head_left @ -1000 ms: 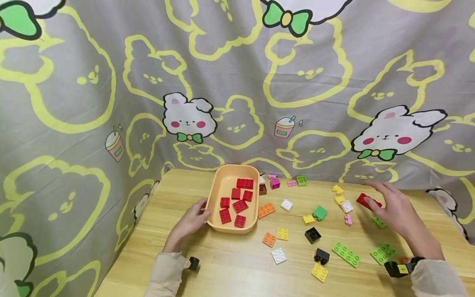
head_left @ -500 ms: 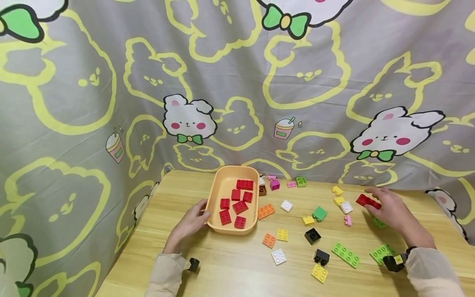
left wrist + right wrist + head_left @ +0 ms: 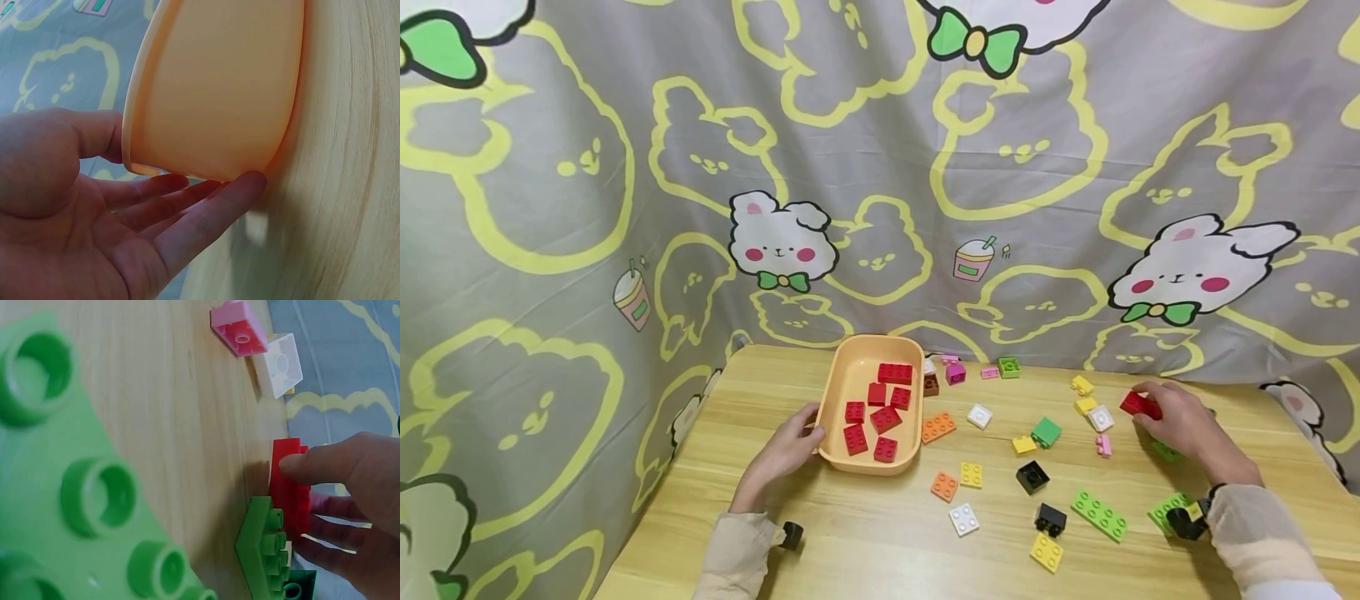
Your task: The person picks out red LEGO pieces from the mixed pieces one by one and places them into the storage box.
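My left hand [image 3: 781, 450] holds the near left corner of an orange plastic tray [image 3: 852, 371]. In the left wrist view the thumb lies on the tray's rim [image 3: 128, 125], and the fingers are against its outer side. Several red building bricks [image 3: 885, 417] lie in the tray. At the right, my right hand [image 3: 1187, 427] grips a long red brick [image 3: 1137, 404]. The right wrist view has the thumb on one face of this red brick [image 3: 285, 487] and the fingers behind it. Beside it is a green studded brick [image 3: 255, 547].
Loose bricks lie scattered right of the tray, among them an orange brick [image 3: 938, 427], a black brick [image 3: 1032, 476], a long green brick [image 3: 1099, 514] and a white brick [image 3: 964, 518]. A patterned curtain [image 3: 865, 167] hangs behind the wooden table [image 3: 850, 533].
My right hand has closed in around the long red brick, shifting slightly left and covering more of it; the brick has turned slightly. The left hand and the tray stay in place.
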A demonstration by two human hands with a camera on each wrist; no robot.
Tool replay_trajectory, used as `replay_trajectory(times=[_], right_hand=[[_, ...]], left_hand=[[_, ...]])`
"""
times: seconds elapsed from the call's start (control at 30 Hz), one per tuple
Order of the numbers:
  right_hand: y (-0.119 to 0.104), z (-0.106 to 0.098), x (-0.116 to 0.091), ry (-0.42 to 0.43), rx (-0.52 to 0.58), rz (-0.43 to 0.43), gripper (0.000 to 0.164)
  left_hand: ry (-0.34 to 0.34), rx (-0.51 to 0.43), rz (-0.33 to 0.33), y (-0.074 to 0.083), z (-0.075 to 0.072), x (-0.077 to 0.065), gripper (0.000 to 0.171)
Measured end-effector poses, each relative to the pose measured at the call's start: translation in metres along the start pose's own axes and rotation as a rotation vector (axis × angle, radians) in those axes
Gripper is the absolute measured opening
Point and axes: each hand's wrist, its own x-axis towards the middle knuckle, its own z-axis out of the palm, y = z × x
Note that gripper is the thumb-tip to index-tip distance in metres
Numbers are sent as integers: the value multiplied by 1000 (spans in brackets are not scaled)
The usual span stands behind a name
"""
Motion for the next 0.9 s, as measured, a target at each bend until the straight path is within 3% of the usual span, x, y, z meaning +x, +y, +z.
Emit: replay_trajectory(times=[0.67, 0.8, 0.9], right_hand=[[2, 1, 3, -36, 4, 18, 50], [-4, -4, 3, -2, 6, 2, 51], [-10, -8, 3, 33, 3, -22, 51]], left_hand=[[1, 35, 9, -5, 2, 2, 49], [7, 38, 12, -4, 1, 2, 49], [16, 40, 11, 8, 1, -3, 49]])
